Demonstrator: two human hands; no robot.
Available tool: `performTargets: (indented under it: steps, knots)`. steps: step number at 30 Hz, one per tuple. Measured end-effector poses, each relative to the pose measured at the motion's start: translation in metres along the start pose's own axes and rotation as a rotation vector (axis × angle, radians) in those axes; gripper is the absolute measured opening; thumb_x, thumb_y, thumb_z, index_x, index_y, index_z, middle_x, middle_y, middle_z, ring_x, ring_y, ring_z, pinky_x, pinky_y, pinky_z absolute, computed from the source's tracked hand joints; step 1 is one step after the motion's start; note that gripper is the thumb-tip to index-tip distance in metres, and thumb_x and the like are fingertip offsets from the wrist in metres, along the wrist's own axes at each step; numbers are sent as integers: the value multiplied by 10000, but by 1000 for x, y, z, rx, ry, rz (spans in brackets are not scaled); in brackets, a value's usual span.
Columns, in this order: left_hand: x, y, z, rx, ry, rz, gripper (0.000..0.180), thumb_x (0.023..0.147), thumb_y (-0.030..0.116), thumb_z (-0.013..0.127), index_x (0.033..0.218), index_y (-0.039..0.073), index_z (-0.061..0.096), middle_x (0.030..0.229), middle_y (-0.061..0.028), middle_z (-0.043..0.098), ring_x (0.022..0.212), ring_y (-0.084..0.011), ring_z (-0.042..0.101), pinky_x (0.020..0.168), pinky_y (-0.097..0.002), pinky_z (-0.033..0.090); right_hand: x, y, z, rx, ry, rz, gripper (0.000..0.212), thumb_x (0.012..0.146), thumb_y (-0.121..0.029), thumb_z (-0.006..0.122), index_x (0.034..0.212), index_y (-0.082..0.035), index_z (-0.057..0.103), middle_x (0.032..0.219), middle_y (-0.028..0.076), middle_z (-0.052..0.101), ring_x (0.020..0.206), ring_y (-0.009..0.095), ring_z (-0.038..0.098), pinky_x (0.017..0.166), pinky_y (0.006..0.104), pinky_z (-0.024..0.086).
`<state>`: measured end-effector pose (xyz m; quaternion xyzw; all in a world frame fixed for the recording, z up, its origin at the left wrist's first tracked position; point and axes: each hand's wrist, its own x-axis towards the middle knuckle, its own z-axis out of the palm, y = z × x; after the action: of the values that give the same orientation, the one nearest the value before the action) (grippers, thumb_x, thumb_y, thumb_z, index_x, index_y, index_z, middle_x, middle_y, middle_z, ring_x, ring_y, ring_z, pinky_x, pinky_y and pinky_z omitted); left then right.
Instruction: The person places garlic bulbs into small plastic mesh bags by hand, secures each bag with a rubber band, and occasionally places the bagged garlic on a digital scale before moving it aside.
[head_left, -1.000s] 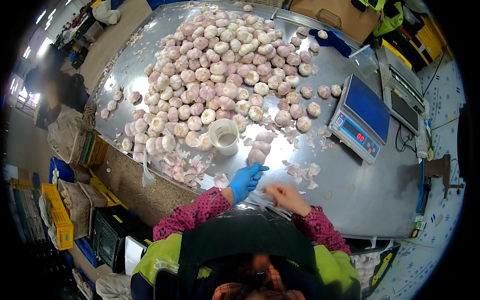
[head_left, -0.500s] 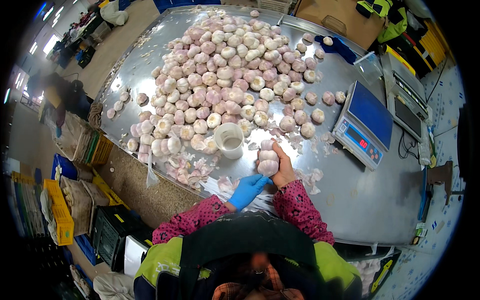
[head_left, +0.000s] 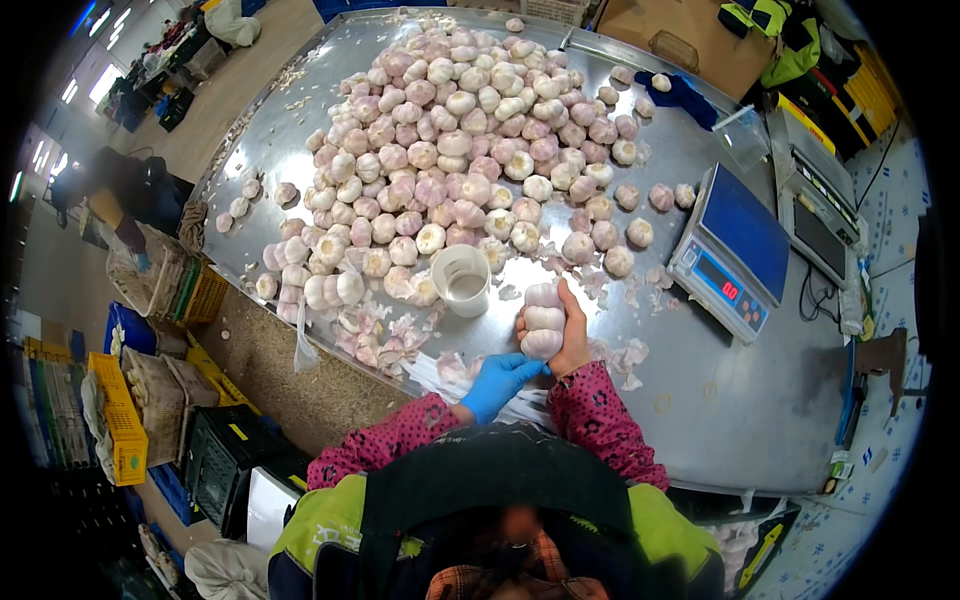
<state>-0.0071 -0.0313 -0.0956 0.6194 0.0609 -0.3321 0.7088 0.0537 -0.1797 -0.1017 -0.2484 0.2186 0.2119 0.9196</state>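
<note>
My bare right hand (head_left: 573,338) is wrapped round a column of three white garlic bulbs (head_left: 543,320), stacked end to end, above the near edge of the metal table. My left hand, in a blue glove (head_left: 497,386), has its fingers pinched together at the lower end of the column. What lies between those fingertips is too small to tell. Just beyond the hands stands a white plastic cup (head_left: 462,282), open at the top. White strips (head_left: 440,376) lie beneath and beside the left hand. A large heap of garlic bulbs (head_left: 440,150) covers the middle of the table.
Right of the hands is a scale with a blue platform (head_left: 735,235); a second scale (head_left: 815,200) sits behind it. Loose garlic skins (head_left: 375,340) litter the near left table edge. Crates (head_left: 118,420) stand on the floor at left, where another person (head_left: 125,195) bends over.
Both hands keep their hold, the garlic column shifting only slightly in view. At the far left, the other person's arm has moved over a crate.
</note>
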Motion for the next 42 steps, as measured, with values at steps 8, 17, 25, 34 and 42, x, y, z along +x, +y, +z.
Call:
performTargets:
  steps: [8,17,25,34,42]
  knots:
    - [28,-11,-14,-178,31,-184,300,986,256,582,1171,34,663,668,38,510,611,-73,460,603,-216,419,-16,13,1,-348,2,-145,622,998,-459,507,1409,-19,349,1189,141,590,944,230,648,780,365,563]
    - [69,-15,-23,-670,-157,-272,368,1002,209,549,1280,-32,537,805,0,567,738,-104,547,673,-233,493,-58,75,-38,-614,144,54,403,975,-288,616,1246,-1,536,869,-6,582,678,57,508,563,220,390]
    - [69,-4,-22,-692,-127,-299,433,995,345,571,1168,-51,549,663,42,444,534,-65,408,473,-191,307,-86,69,-49,-853,-16,-200,349,1008,-284,560,847,1,683,742,-24,612,706,49,505,669,214,417]
    - [68,0,-21,159,232,-83,332,929,343,638,881,16,610,591,-20,499,471,-163,444,467,-308,352,-82,67,-39,-1347,50,-443,217,968,-194,575,844,-33,650,768,101,647,666,253,619,612,323,464]
    - [3,48,-21,1068,316,855,127,880,102,573,991,49,603,869,-145,598,779,-346,600,660,-424,487,-64,13,22,-1485,236,-1120,201,886,-120,653,748,4,577,866,108,563,711,240,570,642,351,451]
